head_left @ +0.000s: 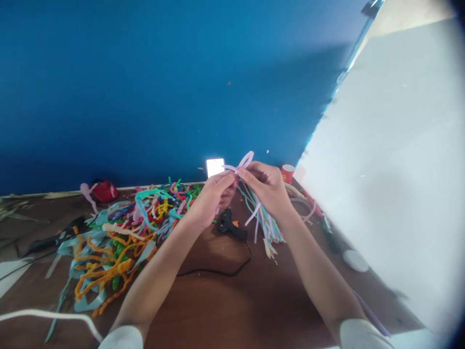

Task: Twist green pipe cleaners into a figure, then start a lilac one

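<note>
Both hands meet above the middle of the table, raised in front of the blue wall. Between them is a pale lilac pipe cleaner (247,160), bent into a loop that stands up above the fingertips. My left hand (218,194) is closed, its thumb and fingers pinching the lower part of the loop. From the other side my right hand (267,186) pinches the same pipe cleaner near the base of the loop. One lilac end sticks out to the left; the rest is partly hidden by the fingers. A black glue gun (231,225) lies on the table just below my hands.
A tangled heap of coloured pipe cleaners (145,218) covers the left side. Pale pipe cleaners (267,228) lie bundled behind my right hand. A lit phone (215,167) leans at the wall; a red cup (287,173) stands right. A black cord (218,272) crosses the table (218,310).
</note>
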### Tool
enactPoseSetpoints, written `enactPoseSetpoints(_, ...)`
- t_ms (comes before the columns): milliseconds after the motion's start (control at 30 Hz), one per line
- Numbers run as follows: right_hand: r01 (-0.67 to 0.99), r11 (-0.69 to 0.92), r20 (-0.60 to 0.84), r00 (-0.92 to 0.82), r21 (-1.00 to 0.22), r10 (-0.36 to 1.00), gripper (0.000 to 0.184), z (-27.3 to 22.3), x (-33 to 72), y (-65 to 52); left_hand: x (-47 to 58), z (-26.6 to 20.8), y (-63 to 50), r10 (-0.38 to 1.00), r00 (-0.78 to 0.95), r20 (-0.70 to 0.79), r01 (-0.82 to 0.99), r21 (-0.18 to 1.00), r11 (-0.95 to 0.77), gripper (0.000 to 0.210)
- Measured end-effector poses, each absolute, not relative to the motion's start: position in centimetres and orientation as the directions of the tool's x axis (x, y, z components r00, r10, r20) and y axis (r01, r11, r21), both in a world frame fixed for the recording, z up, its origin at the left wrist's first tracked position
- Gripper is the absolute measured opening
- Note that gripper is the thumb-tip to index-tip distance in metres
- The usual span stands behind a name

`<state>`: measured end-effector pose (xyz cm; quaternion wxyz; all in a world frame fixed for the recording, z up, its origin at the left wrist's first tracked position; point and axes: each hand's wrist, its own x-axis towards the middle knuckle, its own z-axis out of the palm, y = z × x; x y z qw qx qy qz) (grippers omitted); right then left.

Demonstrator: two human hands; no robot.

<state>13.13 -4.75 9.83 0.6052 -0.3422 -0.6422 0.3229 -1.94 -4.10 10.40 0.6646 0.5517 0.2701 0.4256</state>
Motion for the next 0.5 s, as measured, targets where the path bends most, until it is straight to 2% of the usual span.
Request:
enactPoseSetpoints(200, 0.214, 0.560, 0.561, -0.065, -0.800, 0.825, 0.025, 10.0, 13.0, -5.3, -1.5, 9.4, -4.0, 0.924, 0.278, 0.261, -0.207, 0.956, -0.208, 0.031)
enactPoseSetpoints(367, 0.327, 0.558, 0.561, -0.095, -0.763, 0.822, 0.025, 9.9, 12.8, -5.6, -1.6, 8.9, -3.8, 0.897, 0.227, 0.379, -0.011, 0.922, -0.387, 0.032)
enactPoseSetpoints(500, 0.389, 0.577, 0.564, -0.161, -0.718, 0.810, 0.027, 10.0, 13.2, -5.4, -1.8, 9.1, -3.8, 0.876, 0.235, 0.422, 0.101, 0.885, -0.454, 0.030)
